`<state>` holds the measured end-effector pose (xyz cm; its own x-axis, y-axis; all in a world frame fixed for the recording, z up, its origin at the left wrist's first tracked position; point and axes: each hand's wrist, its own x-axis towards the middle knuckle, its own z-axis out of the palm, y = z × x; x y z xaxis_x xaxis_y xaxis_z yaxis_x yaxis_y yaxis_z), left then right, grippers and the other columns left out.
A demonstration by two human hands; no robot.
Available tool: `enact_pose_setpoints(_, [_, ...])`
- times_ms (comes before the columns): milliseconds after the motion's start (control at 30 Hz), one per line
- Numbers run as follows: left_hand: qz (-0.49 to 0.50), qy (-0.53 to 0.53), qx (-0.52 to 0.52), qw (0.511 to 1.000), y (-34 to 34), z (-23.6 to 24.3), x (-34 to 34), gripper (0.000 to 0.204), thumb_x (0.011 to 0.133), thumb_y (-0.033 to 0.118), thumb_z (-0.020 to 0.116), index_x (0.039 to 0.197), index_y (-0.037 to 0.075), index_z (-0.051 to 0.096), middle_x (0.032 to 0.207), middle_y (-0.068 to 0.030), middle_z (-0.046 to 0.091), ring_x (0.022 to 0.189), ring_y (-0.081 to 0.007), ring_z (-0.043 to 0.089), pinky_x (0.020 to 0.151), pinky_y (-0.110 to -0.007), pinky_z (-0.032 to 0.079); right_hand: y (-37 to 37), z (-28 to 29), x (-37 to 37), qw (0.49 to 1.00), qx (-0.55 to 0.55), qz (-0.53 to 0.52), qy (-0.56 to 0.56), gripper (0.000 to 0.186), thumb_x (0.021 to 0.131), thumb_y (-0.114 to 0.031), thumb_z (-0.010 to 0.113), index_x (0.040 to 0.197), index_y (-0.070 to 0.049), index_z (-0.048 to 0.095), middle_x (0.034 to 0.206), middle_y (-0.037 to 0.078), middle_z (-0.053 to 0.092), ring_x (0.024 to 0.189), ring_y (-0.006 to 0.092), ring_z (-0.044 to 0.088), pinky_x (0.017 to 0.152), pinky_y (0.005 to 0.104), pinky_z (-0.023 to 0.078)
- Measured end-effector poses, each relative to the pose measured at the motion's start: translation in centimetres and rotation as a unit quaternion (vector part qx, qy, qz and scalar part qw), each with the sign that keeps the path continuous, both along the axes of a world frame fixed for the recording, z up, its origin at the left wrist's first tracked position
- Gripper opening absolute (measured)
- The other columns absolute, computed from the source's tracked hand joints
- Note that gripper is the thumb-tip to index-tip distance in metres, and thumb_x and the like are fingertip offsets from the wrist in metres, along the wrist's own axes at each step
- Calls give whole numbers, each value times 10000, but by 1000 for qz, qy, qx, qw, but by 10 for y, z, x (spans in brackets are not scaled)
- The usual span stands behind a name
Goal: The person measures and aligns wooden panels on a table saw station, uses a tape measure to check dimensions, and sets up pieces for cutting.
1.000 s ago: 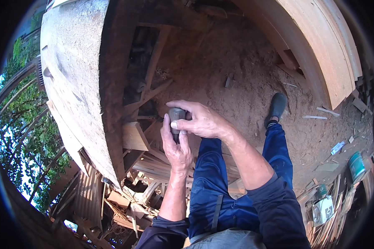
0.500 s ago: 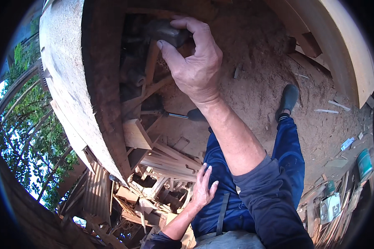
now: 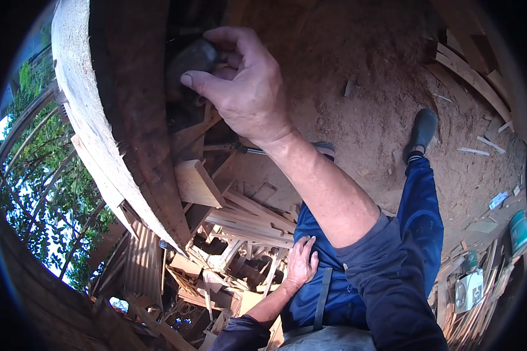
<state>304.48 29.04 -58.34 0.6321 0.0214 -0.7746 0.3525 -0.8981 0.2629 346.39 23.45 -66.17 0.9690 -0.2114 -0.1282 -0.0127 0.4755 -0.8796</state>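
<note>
My right hand reaches up to the shaded space beside a big timber bench, its thumb and fingers closed around a dark, blocky object. Shadow hides what exactly that object is. Low in the view, my left hand lies flat on my blue-trousered thigh, its fingers extended and holding nothing. Between the hands and the bench's lower end, a pale wood block juts out.
Offcuts and thin slats are heaped below the bench. Sawdust covers the floor. To the right are curved boards, a green can, a white box and a pile of strips.
My right hand has shifted left with the dark blocky object, closer to the bench. My left hand has settled flatter on the thigh. The whole view has swung slightly.
</note>
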Motion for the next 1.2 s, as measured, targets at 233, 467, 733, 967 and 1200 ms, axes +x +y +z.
enact_pose_setpoints(233, [-38,32,16,999,5,-3,-7,488,869,169,636,1336,46,561,1298,-179,565,1165,-358,554,951,-463,449,46,1,19,978,-172,-110,-52,388,741,-58,775,1103,-10,647,995,166,679,865,324,703,736,381,570])
enact_pose_setpoints(467, [4,106,-13,994,12,-5,-19,473,818,193,657,1247,9,579,1292,-216,555,1164,-391,537,950,-494,432,61,0,33,983,-116,-145,2,334,742,-40,730,1065,-11,649,1110,236,604,1017,410,635,816,433,540])
enact_pose_setpoints(733, [39,8,-15,999,12,-4,-22,478,797,200,662,1235,21,593,1297,-239,537,1205,-403,501,963,-499,412,70,-2,22,975,-157,-144,-65,328,766,-24,692,1088,10,636,1137,220,555,967,416,589,866,470,506])
enact_pose_setpoints(967, [-24,9,-11,1000,11,-10,-17,413,838,205,647,1210,30,605,1273,-194,567,1153,-373,548,946,-486,439,65,-2,13,952,-278,-88,-96,316,781,1,678,1097,23,662,1166,242,538,1046,414,582,896,442,515])
enact_pose_setpoints(1200, [50,-54,-21,997,1,5,1,450,868,230,627,1295,88,615,1255,-123,598,1168,-315,572,959,-464,452,-52,89,-23,882,-445,-84,-130,504,845,-54,715,1322,-13,558,1340,224,475,1183,354,539,950,424,496])
